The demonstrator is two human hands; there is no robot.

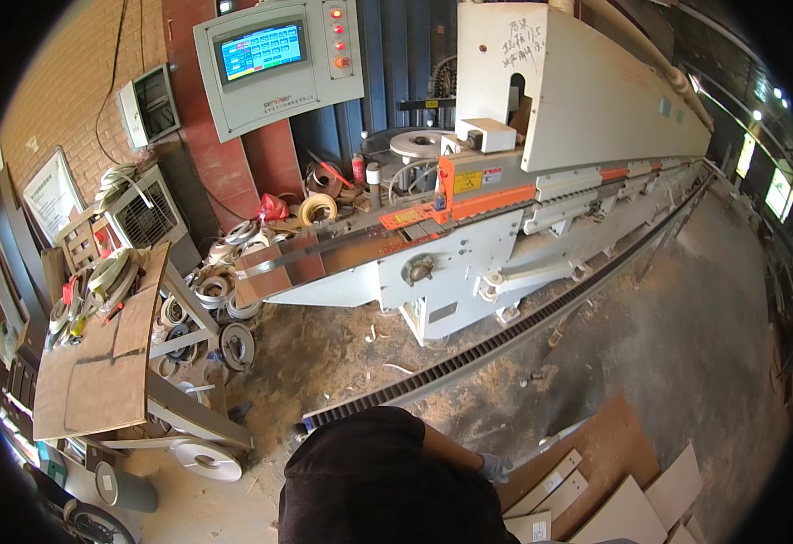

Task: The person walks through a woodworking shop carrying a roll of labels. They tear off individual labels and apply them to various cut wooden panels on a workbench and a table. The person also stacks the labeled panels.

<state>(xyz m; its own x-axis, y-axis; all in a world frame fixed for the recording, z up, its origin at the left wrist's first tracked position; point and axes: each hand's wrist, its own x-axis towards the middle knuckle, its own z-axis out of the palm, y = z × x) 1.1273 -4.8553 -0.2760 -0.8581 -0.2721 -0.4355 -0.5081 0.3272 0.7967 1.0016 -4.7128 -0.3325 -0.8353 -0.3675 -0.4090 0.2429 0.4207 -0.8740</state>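
My left arm, in a short black sleeve, reaches across the lower middle to the right. At its end is my left hand point(496, 467) in a light grey glove, close to the left edge of a large brown board point(609, 435). Its fingers are too small and partly hidden to show whether they grip anything. On and around the brown board are narrow pale strips point(546, 485) with small labels and larger pale panels point(627, 512). My right hand is not in view.
A long white and orange machine point(469, 245) stands ahead, with a black roller track point(478, 354) along its front. A control panel point(278, 68) hangs above. Left are a wooden-topped table point(97, 381), rolls of edge banding point(238, 344) and a grey bin point(126, 488).
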